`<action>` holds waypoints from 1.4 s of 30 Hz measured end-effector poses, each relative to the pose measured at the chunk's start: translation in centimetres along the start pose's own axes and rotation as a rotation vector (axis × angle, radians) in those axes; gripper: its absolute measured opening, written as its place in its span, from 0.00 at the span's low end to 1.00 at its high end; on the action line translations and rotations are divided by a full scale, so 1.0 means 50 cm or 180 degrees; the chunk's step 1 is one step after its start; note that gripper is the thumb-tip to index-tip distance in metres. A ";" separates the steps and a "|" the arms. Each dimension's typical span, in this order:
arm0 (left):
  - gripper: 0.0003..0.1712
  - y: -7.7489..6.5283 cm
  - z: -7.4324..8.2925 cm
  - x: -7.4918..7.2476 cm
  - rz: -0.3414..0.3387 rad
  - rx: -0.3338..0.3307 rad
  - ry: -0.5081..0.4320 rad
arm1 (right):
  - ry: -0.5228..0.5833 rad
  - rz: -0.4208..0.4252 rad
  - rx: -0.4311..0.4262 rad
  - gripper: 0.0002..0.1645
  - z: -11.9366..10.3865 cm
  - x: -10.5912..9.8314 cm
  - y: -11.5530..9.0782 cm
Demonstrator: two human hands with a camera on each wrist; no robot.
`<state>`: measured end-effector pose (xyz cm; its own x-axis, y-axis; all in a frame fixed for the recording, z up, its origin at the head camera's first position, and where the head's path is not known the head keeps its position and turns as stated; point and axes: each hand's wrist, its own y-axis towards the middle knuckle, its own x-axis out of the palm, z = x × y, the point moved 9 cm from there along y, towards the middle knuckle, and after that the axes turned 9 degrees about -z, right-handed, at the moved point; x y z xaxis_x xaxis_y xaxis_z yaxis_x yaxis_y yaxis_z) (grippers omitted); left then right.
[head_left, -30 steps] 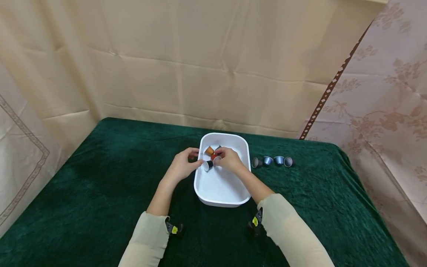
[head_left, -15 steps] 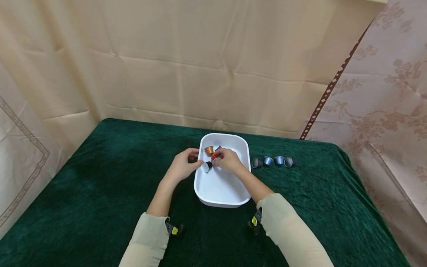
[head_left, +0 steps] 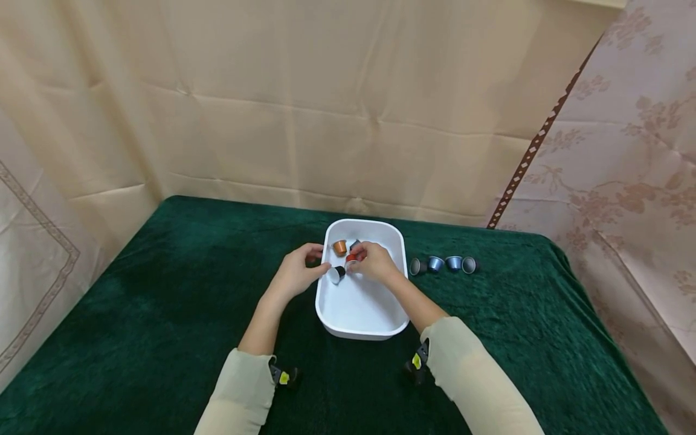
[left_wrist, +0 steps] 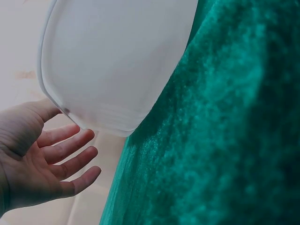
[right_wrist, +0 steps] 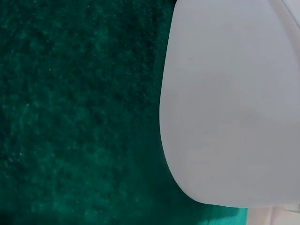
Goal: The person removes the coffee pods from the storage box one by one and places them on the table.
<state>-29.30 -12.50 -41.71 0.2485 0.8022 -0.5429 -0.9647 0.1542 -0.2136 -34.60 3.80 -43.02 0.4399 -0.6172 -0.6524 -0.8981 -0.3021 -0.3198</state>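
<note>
In the head view a white plastic tub (head_left: 361, 308) stands on the cloth with several coffee capsules at its far end. My right hand (head_left: 376, 263) reaches in and pinches a red coffee capsule (head_left: 351, 258), partly hidden by the fingers. An orange capsule (head_left: 339, 248) lies near the left wall. Closer to me is a black capsule (head_left: 337, 275), its pale lid facing left. A dark capsule (head_left: 355, 244) shows just beyond my right fingertips. My left hand (head_left: 296, 269) is at the tub's left side, thumb over the rim, relaxed fingers (left_wrist: 70, 147) outside.
Right of the tub, several capsules lie in a row on the green cloth (head_left: 179, 302): two blue ones (head_left: 435, 263) between two dark ones with lids turned outward. A beige curtain (head_left: 326, 109) hangs behind the table.
The orange capsule has turned and settled slightly to the left. The red capsule has shifted a little in my right fingers. My left hand stays at the rim.
</note>
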 end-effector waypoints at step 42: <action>0.27 0.001 0.000 0.003 -0.0019 -0.0045 0.0006 | 0.0302 -0.0011 -0.0078 0.21 -0.004 -0.047 -0.072</action>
<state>-29.28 -12.36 -41.80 0.2546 0.8001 -0.5432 -0.9618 0.1509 -0.2285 -32.39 6.19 -40.19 0.4419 -0.6819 -0.5828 -0.8968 -0.3211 -0.3042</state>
